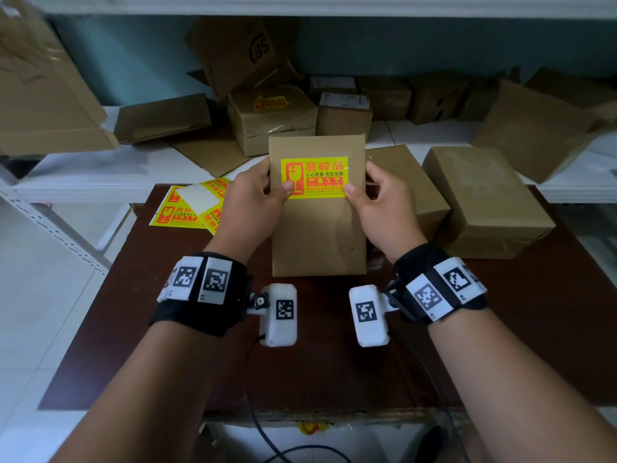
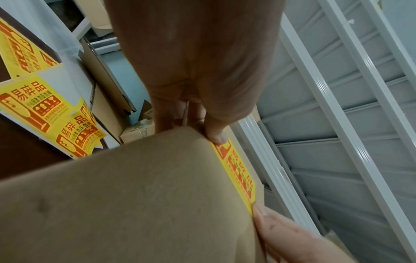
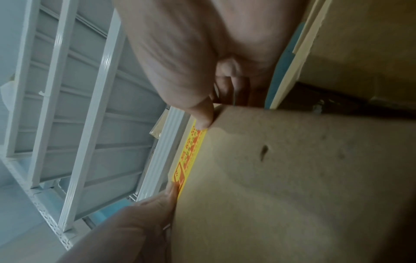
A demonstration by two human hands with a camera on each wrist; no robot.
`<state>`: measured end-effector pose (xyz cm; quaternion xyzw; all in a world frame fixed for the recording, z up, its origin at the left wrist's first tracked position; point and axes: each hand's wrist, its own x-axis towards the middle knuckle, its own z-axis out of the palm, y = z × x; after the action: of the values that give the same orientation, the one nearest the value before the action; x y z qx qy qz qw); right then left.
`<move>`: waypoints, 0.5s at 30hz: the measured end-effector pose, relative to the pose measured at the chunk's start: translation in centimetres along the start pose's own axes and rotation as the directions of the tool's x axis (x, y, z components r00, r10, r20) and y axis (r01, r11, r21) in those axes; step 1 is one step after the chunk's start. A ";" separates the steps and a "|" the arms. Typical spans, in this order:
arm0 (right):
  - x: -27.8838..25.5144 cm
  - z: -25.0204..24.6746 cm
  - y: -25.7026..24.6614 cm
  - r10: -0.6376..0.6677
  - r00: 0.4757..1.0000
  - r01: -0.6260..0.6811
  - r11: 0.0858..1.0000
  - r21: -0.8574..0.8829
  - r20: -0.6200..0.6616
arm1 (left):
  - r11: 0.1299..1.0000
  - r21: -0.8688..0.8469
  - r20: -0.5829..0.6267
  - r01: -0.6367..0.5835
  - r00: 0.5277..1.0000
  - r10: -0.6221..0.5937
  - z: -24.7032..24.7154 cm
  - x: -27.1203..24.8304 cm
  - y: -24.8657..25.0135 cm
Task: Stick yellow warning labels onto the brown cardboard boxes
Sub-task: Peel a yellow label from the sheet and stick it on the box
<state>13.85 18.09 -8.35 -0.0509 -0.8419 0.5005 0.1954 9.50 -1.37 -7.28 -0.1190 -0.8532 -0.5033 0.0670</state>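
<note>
Label in hand: yellow warning label (image 1: 314, 177) lies flat on the upper face of the held cardboard box (image 1: 317, 228), square to its edges.
Held box: raised off the brown surface (image 1: 173, 329), tilted toward the person.
Left hand: left hand (image 1: 251, 199) grips the box's left edge, fingers behind, thumb pressing the label's lower left corner.
Right hand: right hand (image 1: 384, 202) grips the right edge likewise, thumb on the lower right corner.
Writing: red heading "易碎品", below it "小心轻放 勿压勿摔", a cracked-glass symbol at left; smaller print unreadable.
Progress: this label looks placed and is being smoothed down; a box on the shelf behind (image 1: 272, 120) already bears a yellow label.
Left to do: two plain boxes (image 1: 484, 202) just right of the held one show no label, nor do several on the shelf.
Supply: label sheets (image 1: 190, 207) lie at the surface's left rear corner, one patch peeled to white backing.
Other print: a tilted carton (image 1: 240, 51) at the back shows a logo, reading uncertain.
</note>
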 end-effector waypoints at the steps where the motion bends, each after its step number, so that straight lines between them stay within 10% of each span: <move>1: 0.0 -0.1 0.0 0.002 1.000 -0.002 1.000 -0.003 0.009 | 1.000 -0.024 0.022 0.005 1.000 -0.005 -0.1 0.0 -0.1; 15: -0.3 -0.2 -0.5 0.004 1.000 -0.004 0.999 -0.042 -0.003 | 0.994 -0.108 0.110 0.029 0.994 -0.017 -0.5 0.1 0.1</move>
<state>14.25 17.96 -7.92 -0.0574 -0.8517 0.4832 0.1945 9.49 -1.76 -6.91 -0.1401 -0.8281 -0.5427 0.0081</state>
